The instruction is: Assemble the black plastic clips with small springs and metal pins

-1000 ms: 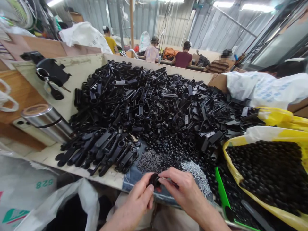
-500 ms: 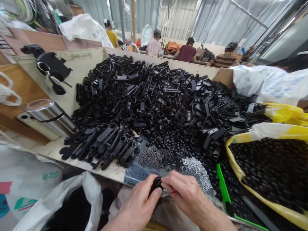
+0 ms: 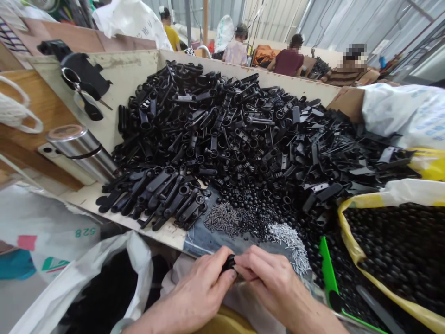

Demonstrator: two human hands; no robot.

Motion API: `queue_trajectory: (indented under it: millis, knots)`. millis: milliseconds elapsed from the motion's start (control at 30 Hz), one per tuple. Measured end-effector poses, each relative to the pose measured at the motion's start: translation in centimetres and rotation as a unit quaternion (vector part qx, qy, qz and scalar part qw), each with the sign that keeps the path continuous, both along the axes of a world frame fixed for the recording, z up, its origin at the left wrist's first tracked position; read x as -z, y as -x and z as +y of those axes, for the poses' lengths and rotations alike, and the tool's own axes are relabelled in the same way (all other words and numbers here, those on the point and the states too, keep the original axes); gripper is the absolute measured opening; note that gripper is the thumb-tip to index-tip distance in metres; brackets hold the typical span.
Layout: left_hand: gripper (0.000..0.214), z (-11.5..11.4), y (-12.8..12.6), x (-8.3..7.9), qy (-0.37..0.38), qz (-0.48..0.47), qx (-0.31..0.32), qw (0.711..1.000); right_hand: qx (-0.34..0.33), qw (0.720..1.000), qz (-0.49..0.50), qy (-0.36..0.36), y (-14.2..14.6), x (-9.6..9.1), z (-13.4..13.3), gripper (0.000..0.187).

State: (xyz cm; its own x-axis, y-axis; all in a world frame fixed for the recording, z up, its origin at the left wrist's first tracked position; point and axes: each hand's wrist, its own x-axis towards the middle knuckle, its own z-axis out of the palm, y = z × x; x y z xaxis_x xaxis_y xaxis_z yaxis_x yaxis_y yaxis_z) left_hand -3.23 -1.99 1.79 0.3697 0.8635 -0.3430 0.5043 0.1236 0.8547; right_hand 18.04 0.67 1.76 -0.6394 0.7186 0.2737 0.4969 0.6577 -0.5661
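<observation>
My left hand (image 3: 200, 287) and my right hand (image 3: 269, 278) meet at the table's near edge, both pinched on one small black plastic part (image 3: 228, 263). Most of that part is hidden by my fingers. Just beyond my hands lie a heap of small dark screws (image 3: 224, 217) and a heap of silvery pins (image 3: 290, 241). A row of black plastic handles (image 3: 156, 197) lies to the left of the screws. Behind them a big pile of black plastic parts (image 3: 243, 125) fills the table.
A yellow bag of black round pieces (image 3: 399, 250) sits at the right, with a green tool (image 3: 327, 273) beside it. A steel flask (image 3: 81, 150) lies at the left. White sacks (image 3: 86, 278) hang below the table's edge. Several people sit at a bench far behind.
My hands have drawn a little nearer to me with the black part still pinched between them. The camera has tipped downward, so the table sits higher in the picture.
</observation>
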Motion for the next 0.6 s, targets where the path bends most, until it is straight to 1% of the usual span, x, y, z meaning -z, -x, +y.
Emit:
queue_trajectory:
  millis: [67, 100, 200, 267, 300, 367, 433, 467, 500, 533, 600]
  knots:
    - [0.032, -0.2, 0.0, -0.2, 0.0, -0.019, -0.007, 1.0, 0.043, 0.996, 0.061, 0.047, 0.1, 0.2, -0.1, 0.009]
    - [0.032, -0.3, 0.0, -0.4, 0.005, -0.024, -0.003, 1.0, 0.069, 0.991, 0.087, 0.072, 0.1, 0.3, -0.2, 0.009]
    - [0.029, -0.5, -0.2, -0.8, 0.044, -0.024, 0.016, 0.999, 0.134, 0.968, 0.141, 0.158, 0.2, 0.8, -0.5, 0.016]
    - [0.026, -0.4, -0.6, -0.7, 0.046, -0.033, 0.0, 0.998, 0.156, 0.946, 0.162, 0.231, 0.4, 1.2, -0.7, 0.019]
    - [0.025, -0.3, -0.8, -0.4, 0.023, -0.034, -0.008, 0.999, 0.162, 0.933, 0.176, 0.269, 0.6, 1.3, -0.7, 0.023]
    - [0.026, -0.1, -1.3, 0.3, -0.069, 0.002, -0.012, 0.998, 0.175, 0.899, 0.22, 0.335, 1.2, 1.6, -0.7, 0.032]
    - [0.034, 0.1, -1.6, 1.1, -0.164, 0.066, -0.014, 0.984, 0.195, 0.864, 0.275, 0.375, 1.9, 1.9, -0.6, 0.04]
    - [0.038, 0.1, -1.6, 1.4, -0.188, 0.085, -0.022, 0.978, 0.206, 0.85, 0.296, 0.384, 2.2, 2.0, -0.5, 0.043]
    - [0.042, 0.1, -1.5, 1.7, -0.187, 0.086, -0.039, 0.978, 0.213, 0.841, 0.308, 0.39, 2.5, 2.2, -0.4, 0.045]
    - [0.044, 0.1, -1.3, 1.9, -0.16, 0.071, -0.057, 0.983, 0.218, 0.837, 0.31, 0.393, 2.7, 2.3, -0.3, 0.046]
    - [0.049, 0.1, -0.9, 2.3, -0.047, 0.026, -0.093, 0.994, 0.215, 0.842, 0.298, 0.394, 3.0, 2.5, 0.0, 0.048]
